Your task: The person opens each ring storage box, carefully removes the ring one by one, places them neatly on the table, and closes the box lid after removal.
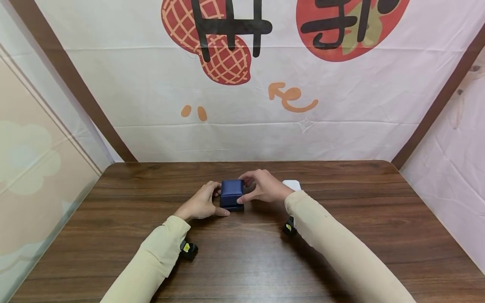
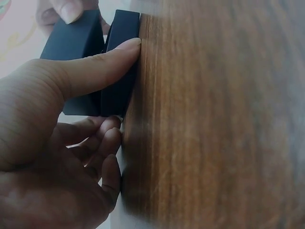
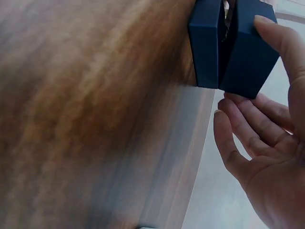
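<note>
A small dark blue hinged jewelry box (image 1: 232, 190) stands on the wooden table between both hands. In the right wrist view a narrow gap shows between its lid (image 3: 250, 50) and its base (image 3: 205, 52). My left hand (image 1: 201, 203) grips the base from the left, its thumb (image 2: 107, 64) along the front and fingertips at the side. My right hand (image 1: 265, 187) pinches the lid from the right, thumb on the front face and fingers at the side. A glint shows inside the gap, too small to make out.
A white flat object (image 1: 292, 184) lies behind my right wrist, partly hidden by it. Black wrist cameras (image 1: 188, 250) hang below both sleeves. The brown wood-grain table (image 1: 242, 261) ends at a white printed cloth wall (image 1: 265, 143).
</note>
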